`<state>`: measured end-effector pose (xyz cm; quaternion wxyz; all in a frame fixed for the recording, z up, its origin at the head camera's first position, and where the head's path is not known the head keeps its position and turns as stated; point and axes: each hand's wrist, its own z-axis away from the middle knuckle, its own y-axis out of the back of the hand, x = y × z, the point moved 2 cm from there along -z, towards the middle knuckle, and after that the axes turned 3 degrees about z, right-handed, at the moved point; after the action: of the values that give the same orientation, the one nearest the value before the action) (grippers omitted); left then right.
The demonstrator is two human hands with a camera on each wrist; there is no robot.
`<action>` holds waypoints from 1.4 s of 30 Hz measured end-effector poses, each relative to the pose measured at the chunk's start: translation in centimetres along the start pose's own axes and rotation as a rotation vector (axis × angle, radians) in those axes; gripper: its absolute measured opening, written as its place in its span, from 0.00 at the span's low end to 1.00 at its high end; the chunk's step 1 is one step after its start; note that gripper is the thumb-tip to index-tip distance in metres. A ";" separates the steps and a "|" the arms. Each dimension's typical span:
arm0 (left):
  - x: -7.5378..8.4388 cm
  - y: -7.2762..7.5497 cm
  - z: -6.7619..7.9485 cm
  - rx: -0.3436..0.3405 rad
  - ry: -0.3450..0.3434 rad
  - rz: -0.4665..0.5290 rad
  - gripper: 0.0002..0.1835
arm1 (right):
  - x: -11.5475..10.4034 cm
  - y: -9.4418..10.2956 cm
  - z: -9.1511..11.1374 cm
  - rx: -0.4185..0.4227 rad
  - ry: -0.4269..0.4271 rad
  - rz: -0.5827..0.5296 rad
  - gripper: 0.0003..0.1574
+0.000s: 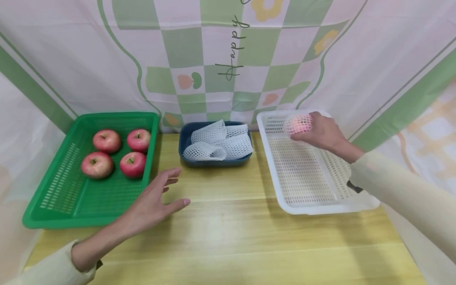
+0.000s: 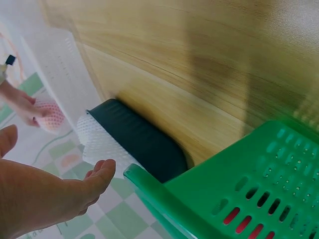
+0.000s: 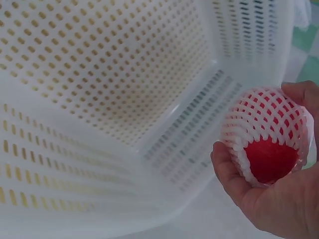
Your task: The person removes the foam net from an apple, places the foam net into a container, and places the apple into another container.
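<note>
Over the far end of the white basket [image 1: 278, 186], my right hand [image 1: 322, 132] grips an apple [image 1: 299, 124] wrapped in a white foam net. In the right wrist view, red skin of the apple [image 3: 271, 162] shows through the net's open end, with thumb and fingers around its sides. My left hand [image 1: 153, 202] hangs beside the green basket [image 1: 154, 158], fingers spread and holding nothing. Several bare apples [image 1: 97, 165] sit in that green basket. Between the two baskets, a dark blue tray [image 1: 213, 163] holds several white foam nets [image 1: 208, 132].
All three containers stand on a light wooden table [image 1: 213, 237]. A green-and-white checked cloth [image 1: 221, 51] hangs right behind them. The white basket's raised walls [image 3: 75, 189] surround the space by my right hand.
</note>
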<state>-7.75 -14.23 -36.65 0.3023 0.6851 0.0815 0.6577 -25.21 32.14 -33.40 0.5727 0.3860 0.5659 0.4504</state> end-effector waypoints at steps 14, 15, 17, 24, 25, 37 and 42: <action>-0.1 -0.3 0.0 -0.001 -0.005 0.019 0.39 | -7.6 0.3 3.3 0.004 0.147 -0.049 0.56; -0.1 -0.4 0.0 -0.001 -0.007 0.022 0.39 | -8.0 0.2 3.5 0.002 0.155 -0.057 0.57; -0.1 -0.4 -0.1 -0.002 -0.009 0.025 0.39 | -8.9 -0.1 4.0 0.001 0.176 -0.067 0.56; -0.2 -0.5 -0.1 -0.002 -0.014 0.044 0.39 | -11.5 -1.6 5.8 0.000 0.281 -0.110 0.54; -0.2 -0.5 -0.1 -0.003 -0.014 0.046 0.39 | -12.0 -1.8 6.0 -0.006 0.296 -0.124 0.55; -0.3 -1.1 -0.1 -0.002 -0.014 0.068 0.39 | -16.4 -4.7 8.9 -0.079 0.384 -0.199 0.59; -0.2 -1.2 -0.1 0.001 -0.006 0.082 0.38 | -17.4 -6.6 10.0 -0.100 0.420 -0.205 0.61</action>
<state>-7.53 -13.30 -37.48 0.2751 0.6901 0.0524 0.6673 -13.91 14.31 -33.80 0.5034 0.1954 0.6859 0.4878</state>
